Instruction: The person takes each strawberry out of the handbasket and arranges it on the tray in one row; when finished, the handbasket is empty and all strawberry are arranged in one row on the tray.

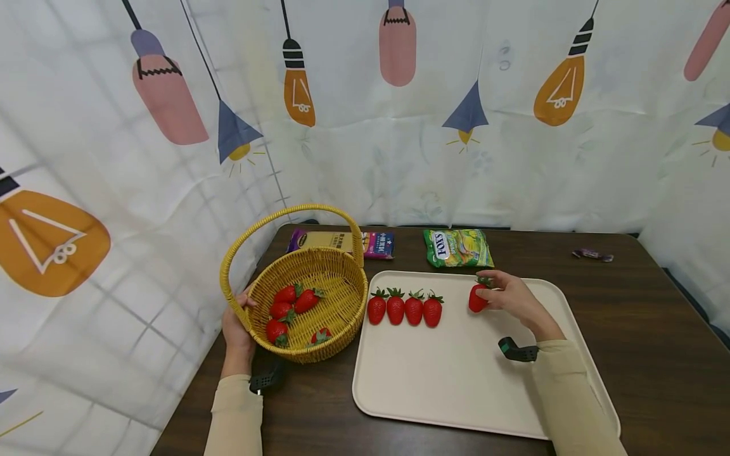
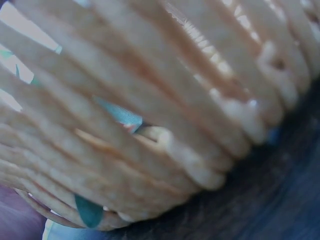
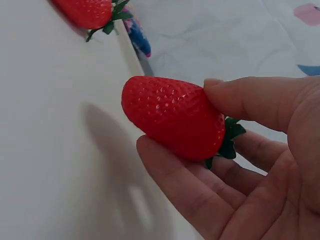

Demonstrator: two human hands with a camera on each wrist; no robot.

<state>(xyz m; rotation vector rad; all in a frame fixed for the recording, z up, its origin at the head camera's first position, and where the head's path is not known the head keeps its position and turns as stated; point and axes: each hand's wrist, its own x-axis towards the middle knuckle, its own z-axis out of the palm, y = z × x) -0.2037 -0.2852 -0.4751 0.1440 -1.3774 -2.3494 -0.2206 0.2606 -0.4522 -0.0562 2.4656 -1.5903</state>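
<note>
A red strawberry (image 3: 170, 115) with green leaves is pinched between the thumb and fingers of my right hand (image 1: 516, 303), over the back part of a cream tray (image 1: 433, 373). To its left on the tray, several strawberries (image 1: 413, 309) stand in a row with leaves toward the back. My left hand (image 1: 237, 329) grips the left rim of a yellow wicker basket (image 1: 342, 297), which tilts toward me. Several more strawberries (image 1: 306, 300) lie inside it. Only the blurred weave of the basket (image 2: 125, 100) fills the left wrist view.
Behind the basket lies a purple and gold snack packet (image 1: 376, 245). A green candy bag (image 1: 458, 247) sits just beyond the tray's back edge. Farther right on the dark table (image 1: 644, 329) is a small purple wrapped candy (image 1: 593, 255). A patterned curtain (image 1: 365, 164) hangs behind the table.
</note>
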